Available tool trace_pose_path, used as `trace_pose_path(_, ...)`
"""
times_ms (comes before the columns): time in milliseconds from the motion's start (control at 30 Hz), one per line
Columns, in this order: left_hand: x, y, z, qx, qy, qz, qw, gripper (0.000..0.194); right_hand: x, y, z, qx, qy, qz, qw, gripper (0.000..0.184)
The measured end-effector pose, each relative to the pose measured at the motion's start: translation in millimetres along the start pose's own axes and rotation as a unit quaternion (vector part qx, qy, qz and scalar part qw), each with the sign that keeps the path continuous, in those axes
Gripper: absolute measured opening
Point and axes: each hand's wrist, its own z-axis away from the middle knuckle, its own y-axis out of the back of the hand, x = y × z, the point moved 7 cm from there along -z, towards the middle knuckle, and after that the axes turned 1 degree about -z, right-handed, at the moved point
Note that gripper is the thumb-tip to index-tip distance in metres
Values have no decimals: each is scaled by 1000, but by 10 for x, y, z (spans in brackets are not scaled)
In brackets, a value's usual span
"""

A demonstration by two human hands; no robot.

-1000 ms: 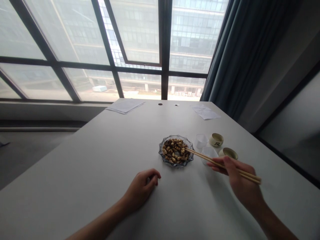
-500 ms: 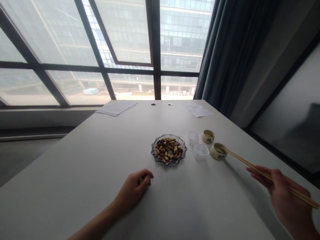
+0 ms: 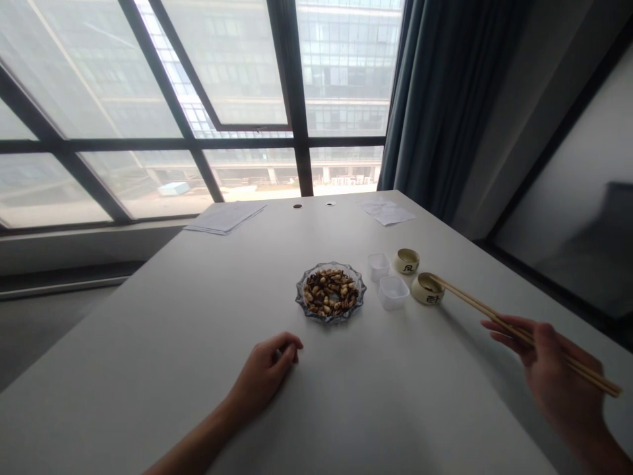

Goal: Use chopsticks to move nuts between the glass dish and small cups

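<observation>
My right hand is closed around a pair of wooden chopsticks. Their tips reach over the rim into the nearer cream cup, which bears a dark character and has a small dark bit inside. My left hand rests on the table, fingers loosely curled with nothing seen in them. Just beyond it stands a scalloped glass dish holding a mix of nuts and seeds. Between dish and cups are two clear plastic containers, a nearer one and a farther one.
A second cream cup stands behind the nearer one. Paper sheets lie at the table's far left and a crumpled sheet at the far right. The white table ends near a window and a dark curtain.
The view has shifted and tilted slightly. My right hand and the chopsticks appear a little higher and further left, tips still at the nearer cup. The left hand stays put.
</observation>
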Motion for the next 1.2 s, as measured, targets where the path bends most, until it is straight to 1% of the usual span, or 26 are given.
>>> trace_pose_path(233,15,-2,6,3,1,-1,1000,31,78,-79,103,-42,-11,-12,999,35)
trace_pose_path(467,39,9,29,9,2,10,1000,30,215,-225,224,-112,-29,4,993,40)
trace_pose_path(533,45,8,33,10,1,13,1000,29,215,-229,241,-114,-35,2,993,39)
trace_pose_path(733,41,6,29,8,1,14,1000,28,111,-238,275,-101,-28,-12,994,39)
trace_pose_path(833,30,4,27,9,0,14,1000,27,87,-266,297,-102,-33,-14,994,38)
trace_pose_path(900,25,3,28,10,1,14,1000,27,40,-312,309,-112,-25,-12,993,37)
trace_pose_path(967,26,2,30,11,3,14,1000,28,-56,-400,312,-135,-4,-3,991,35)
trace_pose_path(1033,31,5,31,13,4,14,1000,28,-193,-543,304,-175,24,20,984,34)
trace_pose_path(1100,36,11,30,15,6,16,1000,28,-339,-736,280,-223,53,55,972,32)
trace_pose_path(1200,40,15,30,15,10,21,1000,28,-496,-1109,234,-318,91,100,938,29)
